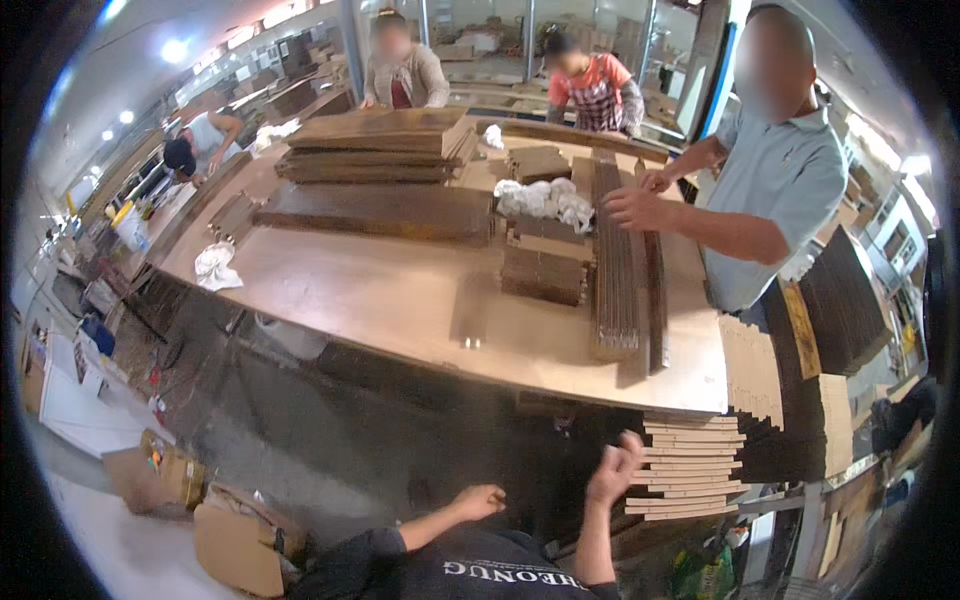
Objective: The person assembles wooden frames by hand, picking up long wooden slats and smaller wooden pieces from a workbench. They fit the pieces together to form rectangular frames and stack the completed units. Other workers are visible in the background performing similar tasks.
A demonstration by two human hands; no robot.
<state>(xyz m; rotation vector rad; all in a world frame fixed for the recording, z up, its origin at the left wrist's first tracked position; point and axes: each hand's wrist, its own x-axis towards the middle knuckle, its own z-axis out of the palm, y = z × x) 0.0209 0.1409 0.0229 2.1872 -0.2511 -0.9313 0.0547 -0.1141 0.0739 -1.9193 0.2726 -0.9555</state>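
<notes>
left hand [484, 502] low, right hand [616, 470] raised

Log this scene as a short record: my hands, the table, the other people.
Left hand: loosely curled, nothing visible in it
Right hand: beside the stack of pale boards, contact unclear; nothing visible in it
Table: bears stacks of dark boards and white rags
Nearest co-worker: light-blue shirt, hands over dark boards at right
Other co-workers: at least three, farther off

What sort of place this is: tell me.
Likely a woodworking or furniture workshop. A large, smooth, tan worktable bears stacked long, dark brown, wood-like boards; pale, narrow, wood-like strips are piled by its near right corner.
</notes>
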